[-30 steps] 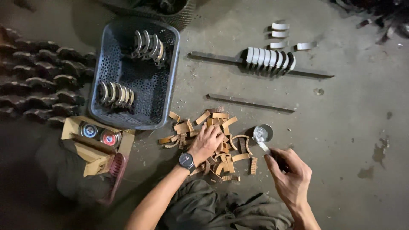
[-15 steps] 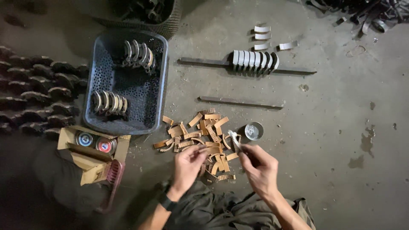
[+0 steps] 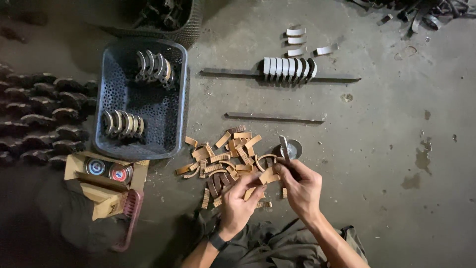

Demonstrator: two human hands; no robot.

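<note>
The tan strip (image 3: 265,177) sits between my two hands, just at the near edge of the pile of tan strips (image 3: 225,161). It is a short, slightly curved piece, and its long axis runs roughly from seven o'clock up toward one o'clock. My left hand (image 3: 237,203) comes up at it from seven o'clock, fingers curled and pinched on its lower end; my right hand (image 3: 300,186) is at its three o'clock side, so close that the two hands nearly touch over it. The left hand carries the strip — the right one works on it.

My right hand is closed around a thin brush (image 3: 284,148), a narrow pale stick that points to twelve o'clock, away from me, its far end over the small round tin (image 3: 291,148) that stands on the floor just beyond my knuckles. Whether the brush tip dips into the tin or only hovers above it I cannot tell from here.

Further out, at eleven o'clock from the strip, the grey perforated basket (image 3: 174,126) holds two rows of curved metal shoes. At twelve o'clock a long flat bar (image 3: 275,118) lies across the concrete floor (image 3: 386,198), and beyond it a second bar carries a row of pale curved shoes (image 3: 288,69). At nine o'clock — well apart from my left hand — a cardboard box (image 3: 106,186) holds two round cans.
</note>
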